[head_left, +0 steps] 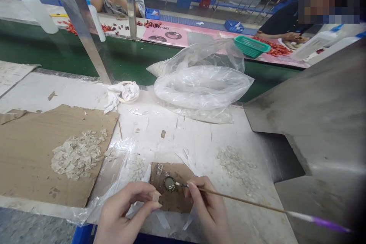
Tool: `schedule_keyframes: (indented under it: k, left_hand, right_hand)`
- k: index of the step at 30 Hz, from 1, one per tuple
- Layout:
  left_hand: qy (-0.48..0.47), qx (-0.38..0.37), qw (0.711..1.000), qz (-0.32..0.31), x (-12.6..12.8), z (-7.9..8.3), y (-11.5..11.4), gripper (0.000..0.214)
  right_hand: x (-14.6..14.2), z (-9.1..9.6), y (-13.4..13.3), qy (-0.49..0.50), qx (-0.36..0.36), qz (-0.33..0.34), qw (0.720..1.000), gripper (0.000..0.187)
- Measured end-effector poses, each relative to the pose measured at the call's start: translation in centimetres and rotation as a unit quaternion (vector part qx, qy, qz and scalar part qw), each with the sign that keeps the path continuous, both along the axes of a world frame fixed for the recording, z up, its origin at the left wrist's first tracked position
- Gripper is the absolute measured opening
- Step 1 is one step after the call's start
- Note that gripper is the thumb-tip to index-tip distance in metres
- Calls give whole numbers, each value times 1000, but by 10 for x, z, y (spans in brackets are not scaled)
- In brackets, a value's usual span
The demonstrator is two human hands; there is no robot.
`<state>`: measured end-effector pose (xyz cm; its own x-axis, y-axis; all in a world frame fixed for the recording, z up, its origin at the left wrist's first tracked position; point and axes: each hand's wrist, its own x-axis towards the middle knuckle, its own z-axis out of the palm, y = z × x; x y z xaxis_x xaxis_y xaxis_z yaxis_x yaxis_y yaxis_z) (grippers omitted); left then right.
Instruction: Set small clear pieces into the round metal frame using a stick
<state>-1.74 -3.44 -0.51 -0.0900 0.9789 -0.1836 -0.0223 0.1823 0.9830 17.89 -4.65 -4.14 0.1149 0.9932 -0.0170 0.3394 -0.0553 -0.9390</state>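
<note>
1. The left hand [128, 209] comes in from the near edge, palm turned inward, thumb and forefinger brought almost together; whether this grip has hold of a small pale piece, I cannot tell.
2. The right hand [210, 204] is beside it, fingers curled, its grip closed in a pinch on a thin brown-handled brush with a pale tip and a white-and-purple end [243, 199], low on the handle near the tip.
3. A small round dark-rimmed cap with a greyish filling [169, 183] rests between the hands on a small brown cardboard pad [177, 201]. One clear looped piece [159, 169] lies at the pad's far left corner.
4. The left hand covers the pad's near left corner. Leftward, a heap of clear small pieces [77, 154] sits on a large brown cardboard sheet [25, 152]; a loose scatter of clear pieces [237, 166] lies right on the white tabletop [197, 137].
5. Farther back are a crumpled clear plastic bag [203, 87] and a white cloth [114, 95]; a grey metal panel [320, 122] bounds the right side.
6. The brush's tip points left, at the cap's rim; its long axis slants rightward and toward the viewer. The cap's filled face is upward.
</note>
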Motion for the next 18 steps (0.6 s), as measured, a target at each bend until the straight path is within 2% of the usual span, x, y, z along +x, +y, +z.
schedule_keyframes:
  k: [3,5,10,18]
  left_hand:
    - [-72,-71,994,27,1,5,4,12]
    - [-104,-95,989,34,4,7,5,13]
    - [-192,-125,972,57,11,12,4,26]
    - [-301,-137,943,35,13,8,3,27]
  right_hand:
    - [2,-18,2,-47,-13,44,998,29]
    - [2,-23,4,-62,-21,72,995,26]
    - [1,-19,6,-73,-39,116,990,25]
    - [-2,-14,8,-39,-44,98,993,29]
